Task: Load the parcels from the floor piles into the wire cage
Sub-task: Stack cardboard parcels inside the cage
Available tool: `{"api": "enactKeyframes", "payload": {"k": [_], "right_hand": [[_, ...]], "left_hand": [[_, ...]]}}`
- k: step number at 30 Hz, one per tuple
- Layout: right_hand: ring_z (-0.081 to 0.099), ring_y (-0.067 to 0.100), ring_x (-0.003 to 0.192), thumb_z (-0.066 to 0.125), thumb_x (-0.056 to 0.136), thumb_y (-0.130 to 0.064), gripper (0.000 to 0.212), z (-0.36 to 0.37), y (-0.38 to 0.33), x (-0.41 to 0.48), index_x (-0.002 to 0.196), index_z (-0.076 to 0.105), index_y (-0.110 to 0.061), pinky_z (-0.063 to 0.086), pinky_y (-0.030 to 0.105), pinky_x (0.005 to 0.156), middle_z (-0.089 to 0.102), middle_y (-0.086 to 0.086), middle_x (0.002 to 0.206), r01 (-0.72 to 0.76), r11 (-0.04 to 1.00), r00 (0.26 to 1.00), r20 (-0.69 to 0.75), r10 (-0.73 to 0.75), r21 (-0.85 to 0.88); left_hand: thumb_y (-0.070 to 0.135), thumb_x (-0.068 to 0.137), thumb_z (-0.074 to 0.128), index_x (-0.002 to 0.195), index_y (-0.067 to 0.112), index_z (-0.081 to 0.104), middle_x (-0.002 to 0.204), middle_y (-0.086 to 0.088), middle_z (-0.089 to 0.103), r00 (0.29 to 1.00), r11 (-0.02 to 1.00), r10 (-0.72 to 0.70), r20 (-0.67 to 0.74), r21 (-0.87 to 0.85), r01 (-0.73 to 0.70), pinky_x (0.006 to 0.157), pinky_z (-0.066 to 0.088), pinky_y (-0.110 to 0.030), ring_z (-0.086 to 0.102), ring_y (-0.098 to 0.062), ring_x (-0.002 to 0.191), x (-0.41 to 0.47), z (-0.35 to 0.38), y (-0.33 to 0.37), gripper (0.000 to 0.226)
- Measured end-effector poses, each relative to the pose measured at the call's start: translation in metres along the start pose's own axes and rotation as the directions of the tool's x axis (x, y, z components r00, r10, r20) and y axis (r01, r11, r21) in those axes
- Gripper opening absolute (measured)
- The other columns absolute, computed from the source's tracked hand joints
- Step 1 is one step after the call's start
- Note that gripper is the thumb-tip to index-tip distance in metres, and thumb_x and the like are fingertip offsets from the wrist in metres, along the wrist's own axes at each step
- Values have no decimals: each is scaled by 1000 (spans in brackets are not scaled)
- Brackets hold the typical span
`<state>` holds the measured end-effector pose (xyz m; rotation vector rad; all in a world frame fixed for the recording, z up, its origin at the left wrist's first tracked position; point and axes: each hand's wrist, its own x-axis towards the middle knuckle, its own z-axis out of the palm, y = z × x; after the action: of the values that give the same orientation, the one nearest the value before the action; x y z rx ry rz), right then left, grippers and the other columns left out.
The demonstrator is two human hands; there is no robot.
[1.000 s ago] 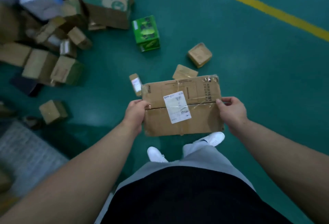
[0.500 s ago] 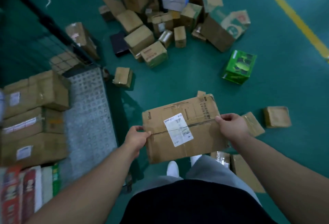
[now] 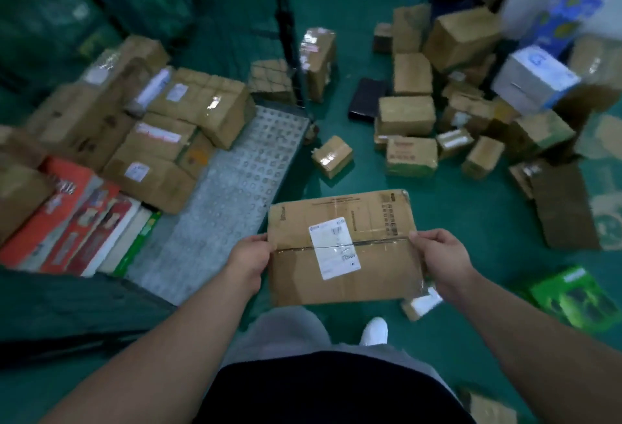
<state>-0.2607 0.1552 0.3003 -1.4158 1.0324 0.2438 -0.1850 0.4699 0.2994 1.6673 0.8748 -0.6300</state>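
Note:
A flat brown cardboard parcel (image 3: 367, 275) with a white label hangs in front of me above the green floor. My left hand (image 3: 249, 257) grips its left edge and my right hand (image 3: 441, 255) grips its right edge. The wire cage (image 3: 232, 167) lies to the left, with a grey studded floor plate and a dark corner post. Several cardboard parcels (image 3: 202, 100) are stacked inside it at the back left. The floor pile of parcels (image 3: 409, 117) spreads across the upper right.
Red and white flat boxes (image 3: 80, 221) stand on edge at the cage's near left. A small parcel (image 3: 331, 156) lies just outside the cage's corner. A green box (image 3: 575, 295) sits on the floor at right. My white shoe (image 3: 374, 331) is below the parcel.
My view has swung left, so the cage and its stacked parcels now fill the left side. The held parcel stays in both hands, now close to the cage's floor plate.

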Motion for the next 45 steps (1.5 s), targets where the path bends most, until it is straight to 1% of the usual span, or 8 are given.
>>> {"api": "enactKeyframes", "payload": {"k": [5,11,13,19,26,30,37,45], "right_hand": [[66,23,86,70,91,-31,20,59,-80,26,102,62,-16,53,38,64,69,4,99,79,993,961,270,-53,-84],[69,22,93,71,90,-27,20,171,-139,48,110,68,-23,52,38,73,75,4,105,191,961,877,474,-75,-201],[69,21,99,70,91,-26,20,210,-157,49,111,69,-24,51,38,76,75,2,107,203,956,854,517,-66,-214],[67,18,111,68,93,-33,25,311,-217,54,117,68,-37,53,38,77,72,-6,117,272,930,804,589,-80,-245],[68,25,104,64,97,-13,48,393,-279,79,135,51,-39,59,47,87,63,0,123,311,906,747,663,-46,-287],[68,32,101,62,99,-18,46,439,-317,117,135,48,-43,58,37,60,66,6,121,245,896,721,687,86,-370],[62,32,101,57,102,-27,36,535,-371,179,136,47,-31,61,53,73,61,3,115,360,783,715,689,118,-507],[65,34,86,57,102,-34,25,624,-403,193,109,56,-10,60,50,70,65,13,98,537,631,711,703,19,-559]], "left_hand": [[-2,89,62,97,4,78,99,-19,77,995,962,-88,-42,-264,74,92,57,-51,71,-33,93,-2,-31,19,19],[-6,90,60,88,6,71,67,-7,73,987,882,-98,-128,-471,27,50,50,-23,67,-16,54,33,-92,50,16],[-4,93,61,105,11,62,80,-9,71,980,844,-118,-158,-536,16,52,46,-28,65,-22,65,45,-116,64,19],[10,90,69,132,31,52,106,-14,71,979,799,-143,-144,-601,28,78,48,-40,64,-32,98,91,-179,108,50],[11,92,67,117,9,69,92,-11,79,967,815,-145,-210,-579,-3,71,50,-34,70,-29,88,142,-193,164,24],[14,94,67,126,21,55,108,-13,73,941,743,-205,-270,-669,-30,71,52,-39,68,-33,97,168,-194,197,35],[22,100,58,143,51,43,123,-2,69,909,644,-287,-302,-764,-50,72,42,-36,63,-28,106,189,-205,271,54],[11,99,58,137,17,47,113,-7,65,844,594,-360,-397,-795,-120,64,43,-34,63,-24,95,204,-223,313,40]]}}
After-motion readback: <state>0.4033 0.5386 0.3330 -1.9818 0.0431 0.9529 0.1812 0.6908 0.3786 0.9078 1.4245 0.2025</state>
